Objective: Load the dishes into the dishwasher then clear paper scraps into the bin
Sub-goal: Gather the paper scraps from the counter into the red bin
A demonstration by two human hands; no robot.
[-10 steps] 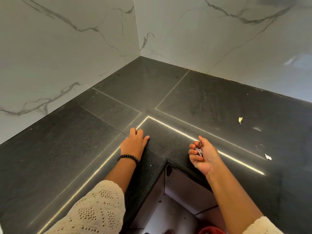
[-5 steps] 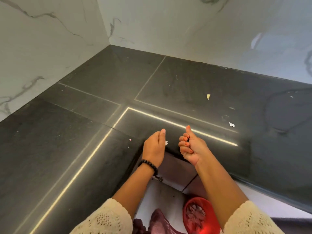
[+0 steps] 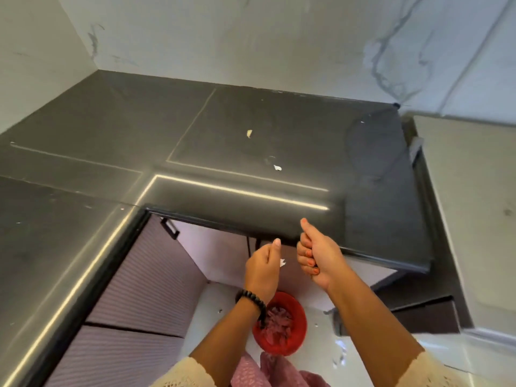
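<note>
My left hand (image 3: pixel 262 270) hovers off the counter's front edge, with a small white paper scrap (image 3: pixel 282 262) showing at its fingertips. Beside it, my right hand (image 3: pixel 317 258) is curled into a fist with the thumb up; what it holds is hidden inside the fingers. Both hands are above a red bin (image 3: pixel 296 305) on the floor, which has pinkish scraps in it. Two more scraps lie on the dark counter (image 3: pixel 111 141): a yellowish scrap (image 3: pixel 249 133) and a white scrap (image 3: pixel 277 167).
The counter is L-shaped and meets marble walls (image 3: pixel 251 37) at the back and left. Ribbed cabinet fronts (image 3: pixel 145 280) stand below it. A pale appliance top (image 3: pixel 474 219) adjoins the counter on the right. Pink cloth (image 3: pixel 268 370) is at the bottom.
Both hands left the counter top and drew back past its edge, now over the red bin. The left hand lifted off the surface with a scrap. The view swung right and down.
</note>
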